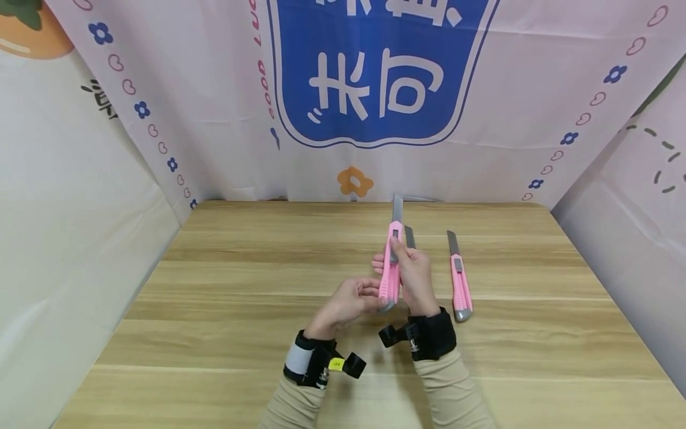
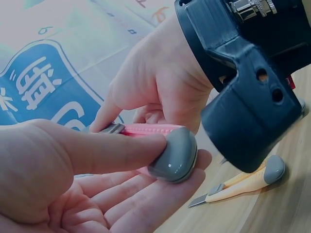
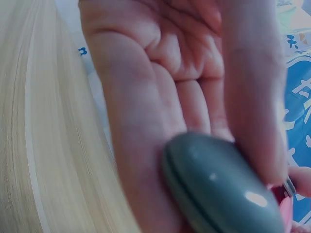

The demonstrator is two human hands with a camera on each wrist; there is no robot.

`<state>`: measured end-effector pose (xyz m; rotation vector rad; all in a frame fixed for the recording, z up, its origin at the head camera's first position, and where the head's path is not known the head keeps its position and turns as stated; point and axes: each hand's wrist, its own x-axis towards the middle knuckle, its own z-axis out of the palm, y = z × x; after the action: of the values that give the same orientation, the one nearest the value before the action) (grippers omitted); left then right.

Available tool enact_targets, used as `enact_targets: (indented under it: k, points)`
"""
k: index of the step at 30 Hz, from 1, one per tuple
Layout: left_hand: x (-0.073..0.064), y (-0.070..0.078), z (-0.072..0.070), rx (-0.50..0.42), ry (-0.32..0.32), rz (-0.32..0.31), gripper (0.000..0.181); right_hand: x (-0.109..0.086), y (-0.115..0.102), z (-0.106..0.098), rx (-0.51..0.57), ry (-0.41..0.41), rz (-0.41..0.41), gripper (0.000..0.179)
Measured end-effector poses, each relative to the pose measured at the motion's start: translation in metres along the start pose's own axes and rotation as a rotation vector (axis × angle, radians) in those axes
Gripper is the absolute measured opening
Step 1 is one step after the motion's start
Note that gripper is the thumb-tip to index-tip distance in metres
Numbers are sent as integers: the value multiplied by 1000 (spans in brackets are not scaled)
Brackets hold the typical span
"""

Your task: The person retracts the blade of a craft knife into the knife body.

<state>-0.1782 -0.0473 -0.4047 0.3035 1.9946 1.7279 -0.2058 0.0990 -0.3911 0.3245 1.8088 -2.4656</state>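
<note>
Blue-and-white cloth [image 1: 214, 143] beyond the held cutter [image 1: 390, 277]; wood-grain bench [image 1: 225, 298] beneath it. Left hand [image 1: 351, 301] at its near end, grip clamped there, probably for support. Right hand [image 1: 418, 280] farther along it, grip clamped on the pink handle, thumb by the slider, likely for control of the blade [image 1: 397, 210]. Right of it, on the bench: second cutter [image 1: 460, 283]; closer, third cutter [image 1: 409, 237], mostly hidden. Beyond it, on cloth: white Chinese characters; smaller red lettering [image 1: 265, 83], "GOOD LUC", cut off.

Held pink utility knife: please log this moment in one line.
left hand: holds pink utility knife by grey end cap; right hand: grips it; blade: extended; second pink utility knife: on wood-grain table
</note>
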Motion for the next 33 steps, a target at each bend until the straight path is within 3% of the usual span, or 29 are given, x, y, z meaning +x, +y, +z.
enact_targets:
  k: [5, 18, 26, 33]
  points:
    - [-1, 0, 0, 6, 3, 7, 36, -1, 1, 1, 9, 6, 12, 47]
    - [0, 1, 0, 8, -13, -27, 37, -1, 3, 0, -2, -17, -65, 42]
    - [-1, 3, -2, -17, -4, -71, 36, 0, 3, 2, -11, 0, -59, 39]
    - [-2, 3, -2, -15, -3, -61, 36, -1, 4, 1, -8, -16, -60, 40]
